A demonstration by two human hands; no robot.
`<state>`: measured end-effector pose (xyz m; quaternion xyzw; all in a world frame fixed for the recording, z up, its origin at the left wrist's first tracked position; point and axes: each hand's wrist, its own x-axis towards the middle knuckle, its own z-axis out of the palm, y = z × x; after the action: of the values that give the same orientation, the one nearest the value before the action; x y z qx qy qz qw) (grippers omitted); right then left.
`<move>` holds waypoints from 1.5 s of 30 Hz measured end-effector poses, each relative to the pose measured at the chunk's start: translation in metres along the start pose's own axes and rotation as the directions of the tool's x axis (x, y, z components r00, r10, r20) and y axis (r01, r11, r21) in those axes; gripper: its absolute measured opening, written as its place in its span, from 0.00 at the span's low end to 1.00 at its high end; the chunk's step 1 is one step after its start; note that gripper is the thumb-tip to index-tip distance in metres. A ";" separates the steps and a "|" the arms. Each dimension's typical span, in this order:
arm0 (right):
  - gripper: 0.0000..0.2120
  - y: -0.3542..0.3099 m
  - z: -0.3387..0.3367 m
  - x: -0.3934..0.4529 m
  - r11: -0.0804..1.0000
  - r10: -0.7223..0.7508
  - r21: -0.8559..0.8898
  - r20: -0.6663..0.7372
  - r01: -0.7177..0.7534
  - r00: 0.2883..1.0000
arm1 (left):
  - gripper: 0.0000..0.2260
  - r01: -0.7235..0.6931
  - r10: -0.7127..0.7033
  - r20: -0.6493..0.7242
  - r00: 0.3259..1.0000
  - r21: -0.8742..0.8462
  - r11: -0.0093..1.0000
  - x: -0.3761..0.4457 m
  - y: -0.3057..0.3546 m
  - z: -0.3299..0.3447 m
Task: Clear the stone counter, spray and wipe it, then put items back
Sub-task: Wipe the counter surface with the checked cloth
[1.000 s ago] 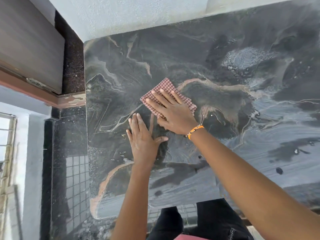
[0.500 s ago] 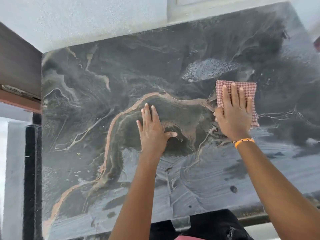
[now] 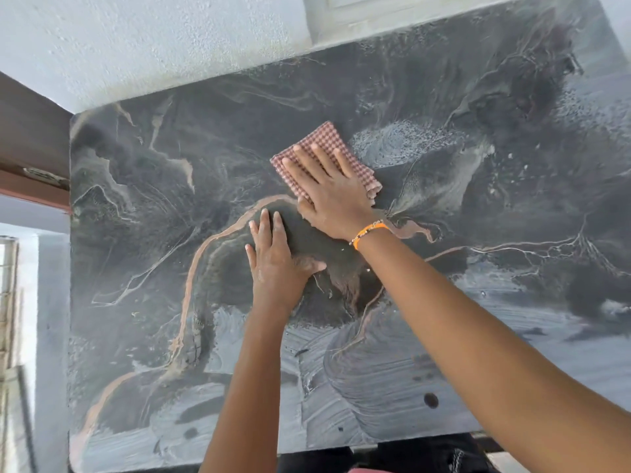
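My right hand point(image 3: 333, 192) is flat on the folded checked cloth point(image 3: 322, 155), fingers spread and straight, palm pressing down, nothing gripped, just pinning it to the stone counter point(image 3: 495, 233). The cloth sits around the middle of the slab, a bit toward the far side, with its far and right edges poking out past my fingertips. My left hand point(image 3: 278, 264) is flat on bare stone just near and left of the right one, fingers together, thumb out, holding nothing, looks like bracing. The cloth reads as thin, soft and light, folded into a pad; probably damp, so it should slide easily under pressure but bunch or unfold if I push from one edge. Best held by palm pressure over the middle, or pinched at the thick folded edge on the right to lift it. A patch of spray droplets point(image 3: 409, 145) lies just right of the cloth, unwiped. Wet streaks point(image 3: 375, 387) cover the near side. The stone is hard, heavy, likely slick when wet. No items on the slab in view.
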<state>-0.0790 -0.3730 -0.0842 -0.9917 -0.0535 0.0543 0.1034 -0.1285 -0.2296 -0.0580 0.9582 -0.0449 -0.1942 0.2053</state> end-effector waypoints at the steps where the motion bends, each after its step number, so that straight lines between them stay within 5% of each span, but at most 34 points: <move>1: 0.30 0.016 -0.003 0.004 0.999 0.038 0.001 -0.009 -0.038 0.999 | 0.47 -0.017 0.017 -0.018 1.000 0.005 1.000 0.005 0.005 0.000; 8: 0.31 0.132 -0.019 -0.028 0.895 0.445 0.034 -0.117 -0.444 0.888 | 0.49 -0.020 0.020 0.036 0.999 -0.016 1.000 0.031 0.025 -0.001; 13: 0.32 0.085 -0.009 -0.058 0.799 0.601 0.085 -0.116 -0.595 0.791 | 0.50 -0.018 0.019 0.016 1.000 -0.034 0.999 0.032 0.022 0.001; 18: 0.30 0.011 -0.001 -0.021 0.962 0.271 0.049 -0.071 -0.268 0.960 | 0.47 -0.039 0.037 -0.018 0.999 -0.108 0.993 0.030 0.020 -0.001; 22: 0.29 -0.005 -0.007 0.044 1.000 -0.009 0.006 -0.007 0.009 1.000 | 0.17 -0.041 -0.044 -0.218 0.975 -0.373 0.927 0.024 0.016 -0.012; 27: 0.29 0.039 -0.020 0.095 0.999 0.041 0.013 -0.020 -0.041 0.999 | 0.03 -0.032 -0.065 -0.324 0.944 -0.284 0.958 0.031 0.016 -0.023; 32: 0.28 0.106 -0.030 0.086 0.939 0.341 0.077 -0.104 -0.334 0.935 | 0.17 -0.006 -0.024 -0.197 0.980 -0.152 0.988 0.049 0.022 -0.027; 37: 0.29 0.107 -0.025 0.040 0.798 0.602 0.131 -0.132 -0.589 0.787 | 0.44 0.028 -0.030 0.032 0.999 0.074 0.997 0.058 0.021 -0.021; 40: 0.31 0.067 -0.018 0.033 0.842 0.540 0.084 -0.113 -0.534 0.834 | 0.46 0.021 -0.022 0.016 1.000 0.092 0.996 0.059 0.020 -0.018; 45: 0.31 -0.001 -0.010 0.081 0.978 0.207 -0.003 -0.043 -0.207 0.977 | 0.46 0.028 -0.031 0.031 0.999 0.107 0.994 0.062 0.022 -0.018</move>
<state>0.0026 -0.3641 -0.0816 -0.9932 0.0522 0.0434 0.0946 -0.0651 -0.2529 -0.0561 0.9650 -0.0444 -0.2103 0.1502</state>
